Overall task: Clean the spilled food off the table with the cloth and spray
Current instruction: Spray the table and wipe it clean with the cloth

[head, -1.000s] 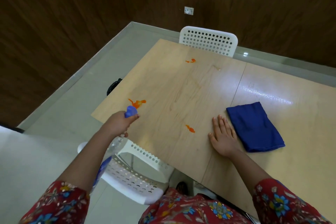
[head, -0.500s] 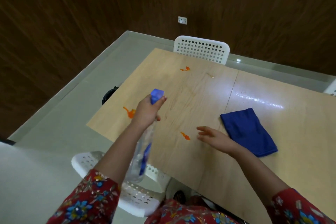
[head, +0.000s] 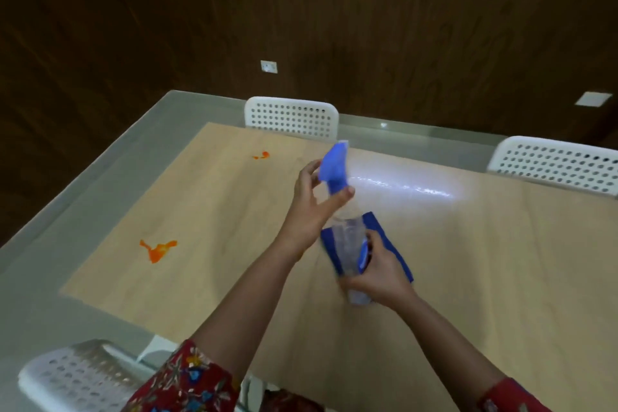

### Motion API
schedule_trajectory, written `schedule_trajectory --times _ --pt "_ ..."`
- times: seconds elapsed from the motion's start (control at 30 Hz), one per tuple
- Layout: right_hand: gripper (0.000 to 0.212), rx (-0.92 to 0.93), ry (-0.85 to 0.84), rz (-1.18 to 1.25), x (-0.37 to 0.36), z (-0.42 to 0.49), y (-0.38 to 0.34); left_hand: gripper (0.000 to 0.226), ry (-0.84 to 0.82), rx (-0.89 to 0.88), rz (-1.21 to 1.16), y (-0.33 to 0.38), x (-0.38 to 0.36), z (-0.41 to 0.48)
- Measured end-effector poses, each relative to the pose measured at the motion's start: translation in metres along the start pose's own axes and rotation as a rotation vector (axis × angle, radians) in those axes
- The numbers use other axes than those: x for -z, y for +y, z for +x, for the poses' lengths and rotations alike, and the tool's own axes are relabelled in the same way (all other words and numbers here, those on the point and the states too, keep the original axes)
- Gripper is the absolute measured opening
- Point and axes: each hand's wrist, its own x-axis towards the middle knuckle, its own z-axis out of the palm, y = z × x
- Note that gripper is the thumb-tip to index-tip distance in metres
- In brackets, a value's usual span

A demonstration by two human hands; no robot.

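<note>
I hold a clear spray bottle point(head: 349, 244) with a blue nozzle head over the middle of the wooden table point(head: 234, 278). My left hand point(head: 314, 207) grips it at the neck just below the nozzle. My right hand point(head: 378, 274) is wrapped round the lower body of the bottle. The folded blue cloth point(head: 388, 241) lies flat on the table under the bottle and my right hand, mostly hidden. An orange food spill point(head: 157, 249) sits near the table's left edge. A smaller orange spill point(head: 262, 155) lies at the far side.
A white perforated chair point(head: 291, 117) stands at the table's far edge, another point(head: 555, 164) at the far right, and a third point(head: 80, 375) at the near left. Grey floor runs along the left; dark wood walls stand behind.
My left hand brought the bottle up and right from the table's left edge to the middle. My right hand left the table and took hold of the bottle's body above the cloth.
</note>
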Motion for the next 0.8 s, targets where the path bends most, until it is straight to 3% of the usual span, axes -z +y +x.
schedule_trajectory --times 0.17,0.3,0.43,0.57,0.7,0.8 --pt "0.074 -0.161 0.403 0.149 0.094 0.034 0.079 0.064 -0.061 0.124 0.475 -0.045 -0.051 0.014" --pt "0.084 -0.15 0.589 0.27 0.136 0.059 0.126 0.067 -0.192 0.248 0.611 -0.079 -0.101 0.009" --pt "0.084 -0.143 0.667 0.329 0.137 0.075 0.145 0.078 -0.338 0.421 0.792 -0.098 -0.158 0.007" --pt "0.091 -0.141 0.716 0.424 0.122 0.085 0.149 0.087 -0.256 0.551 0.947 -0.127 -0.171 0.023" --pt "0.1 -0.347 0.815 0.6 0.09 0.086 0.141 0.098 -0.181 0.423 1.117 -0.154 -0.161 0.034" --pt "0.095 -0.51 0.956 0.629 0.065 0.091 0.134 0.097 -0.256 0.174 1.246 -0.166 -0.149 0.062"
